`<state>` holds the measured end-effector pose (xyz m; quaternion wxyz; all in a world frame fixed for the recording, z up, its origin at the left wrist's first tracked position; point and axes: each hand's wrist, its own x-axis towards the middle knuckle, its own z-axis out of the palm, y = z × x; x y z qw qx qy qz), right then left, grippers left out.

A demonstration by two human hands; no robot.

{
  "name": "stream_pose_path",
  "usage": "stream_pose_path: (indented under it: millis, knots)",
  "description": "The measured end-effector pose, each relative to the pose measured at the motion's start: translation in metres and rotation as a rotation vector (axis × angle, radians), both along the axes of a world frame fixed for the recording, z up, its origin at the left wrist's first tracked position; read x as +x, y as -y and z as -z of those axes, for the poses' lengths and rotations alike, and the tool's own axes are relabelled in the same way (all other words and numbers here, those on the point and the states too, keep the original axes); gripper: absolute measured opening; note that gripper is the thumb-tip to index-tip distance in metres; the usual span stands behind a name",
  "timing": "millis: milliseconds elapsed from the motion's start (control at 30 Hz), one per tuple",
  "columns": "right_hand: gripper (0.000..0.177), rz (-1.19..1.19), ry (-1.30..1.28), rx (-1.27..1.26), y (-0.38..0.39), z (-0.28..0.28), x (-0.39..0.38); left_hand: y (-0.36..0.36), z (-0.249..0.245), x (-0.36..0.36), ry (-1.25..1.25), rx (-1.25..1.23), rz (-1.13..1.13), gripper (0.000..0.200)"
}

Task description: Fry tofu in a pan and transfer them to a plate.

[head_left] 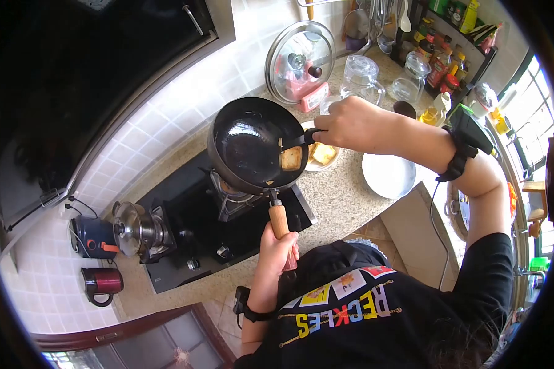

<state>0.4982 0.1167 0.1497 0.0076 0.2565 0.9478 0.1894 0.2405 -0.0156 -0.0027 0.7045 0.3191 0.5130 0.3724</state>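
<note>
My left hand (278, 249) is wrapped round the wooden handle (278, 221) of a black wok (243, 144), which is tilted over the near burner. In my right hand (349, 122) is the black handle of a spatula (295, 141), reaching over the wok's right side. Its blade end is at a browned square food piece (291, 158), perhaps bread or tofu, lying against the wok wall. A small crumb (269, 182) sits lower in the wok. Beside the wok, partly behind the spatula and my hand, a white plate (333, 165) holds similar golden pieces (322, 152).
A white dish (388, 175) stands right of the plate. A glass lid (300, 64) leans on the tiles, with glass pitchers (360, 77) nearby. A steel pot (134, 229) sits on the far burner of the black stove (181, 237). Bottles (440, 64) crowd the corner.
</note>
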Motion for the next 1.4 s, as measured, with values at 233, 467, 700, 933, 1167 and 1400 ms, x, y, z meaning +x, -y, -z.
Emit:
stream_pose_path:
  millis: [233,467,700,933,1167,1400]
  knots:
    - [0.006,-0.05,0.352,0.072,-0.002,-0.036,-0.023,-0.003,-0.008,0.01,-0.002,-0.005,-0.045,0.028]
    - [0.007,-0.066,0.388,0.182,-0.003,-0.038,-0.024,-0.003,-0.01,0.013,-0.04,0.016,-0.044,0.028]
    - [0.008,-0.066,0.269,0.124,0.002,-0.051,-0.003,-0.005,-0.012,0.015,-0.063,0.011,-0.05,0.029]
    - [0.013,-0.004,0.117,0.152,0.001,-0.045,0.033,-0.007,-0.012,0.016,-0.048,-0.001,-0.048,0.028]
    - [0.033,0.126,-0.135,0.022,0.012,-0.034,0.092,-0.007,-0.011,0.019,-0.04,-0.004,-0.058,0.027]
    - [0.044,0.344,-0.498,-0.143,0.034,0.012,0.132,-0.007,-0.017,0.02,-0.035,-0.01,-0.068,0.025]
